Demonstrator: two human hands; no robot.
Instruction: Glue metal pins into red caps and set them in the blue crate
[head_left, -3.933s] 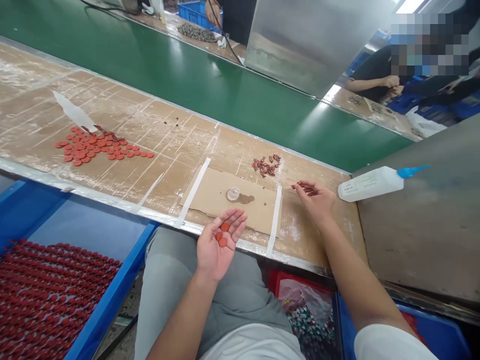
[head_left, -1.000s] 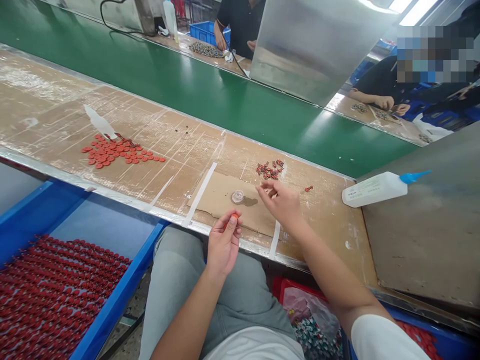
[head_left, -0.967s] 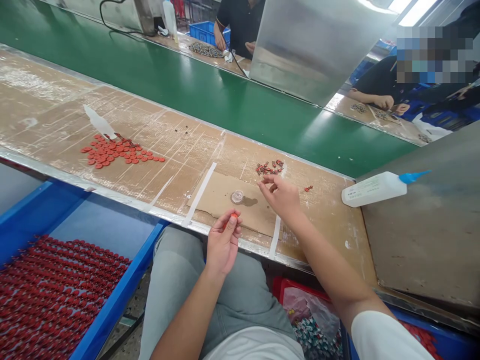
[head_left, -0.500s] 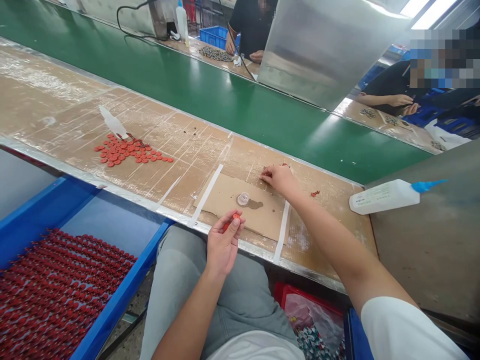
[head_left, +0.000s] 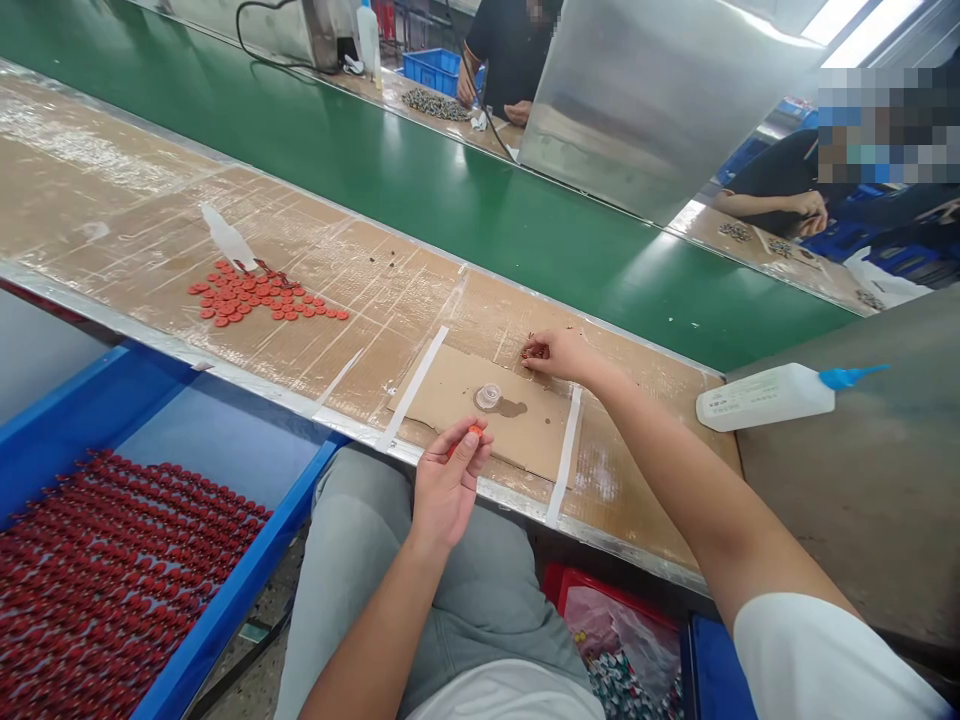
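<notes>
My left hand (head_left: 448,480) is closed in a pinch around a small red disc (head_left: 475,431), held at the table's front edge. Farther forward, my right hand (head_left: 556,356) reaches over the back of a cardboard sheet (head_left: 442,392). Its thumb and fingers are bent together at some small dark red parts (head_left: 534,350), partly hidden by the fingers. Between the hands, a small clear cup (head_left: 487,396) stands on the cardboard beside a wet stain. Several red discs (head_left: 244,293) lie loose on the table to the left, with a white pointed piece (head_left: 227,236) at their back.
A white bottle with a blue nozzle (head_left: 766,397) lies tilted against the metal panel at right. A blue tray (head_left: 169,650) of red strung-looking parts is at lower left. Behind the table runs a green belt (head_left: 420,190); people work across it. A red bin (head_left: 555,590) is below.
The view has shifted slightly. My right hand has turned a little at the small dark red parts, and its fingers are drawn closer in. My left hand keeps the red disc.
</notes>
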